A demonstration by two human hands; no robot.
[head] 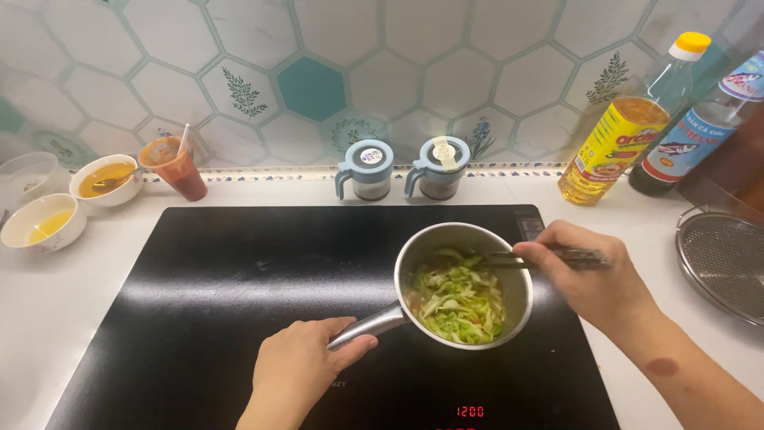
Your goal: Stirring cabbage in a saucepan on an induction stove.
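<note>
A: What is the surface like?

B: A white counter (pixel 48 318) carries a black glass induction cooktop (pixel 239 295) with a red lit readout at its front edge. Behind it runs a wall of pale hexagon tiles (pixel 446 72), a few printed with leaf sprigs and 1 solid teal.

A: And the pot?

B: A small steel saucepan (pixel 464 283) sits on the right half of the cooktop, filled with chopped green cabbage (pixel 458 306). Its handle (pixel 366 326) points toward the near left.

A: The hands?

B: The left hand (pixel 298 374) is curled around the end of the handle, thumb on top. The right hand (pixel 593 279) is closed in a pinch on a pair of dark chopsticks (pixel 541 258), whose tips reach over the rim to the cabbage.

A: What else stands around?

B: At the far left, 2 white bowls of yellow liquid (pixel 44 223) (pixel 106 179), the farther one with a spoon in it, and a clear bowl (pixel 24 175) beside them. Near them is a plastic cup of red sauce (pixel 175 169) with a white utensil in it. Against the wall, 2 small blue-lidded condiment jars (pixel 366 170) (pixel 439 167). At the right, a yellow-capped bottle of cooking oil (pixel 625 131) stands just beside a dark sauce bottle (pixel 700 131), and a round wire mesh strainer (pixel 724 263) lies at the counter's right edge.
</note>
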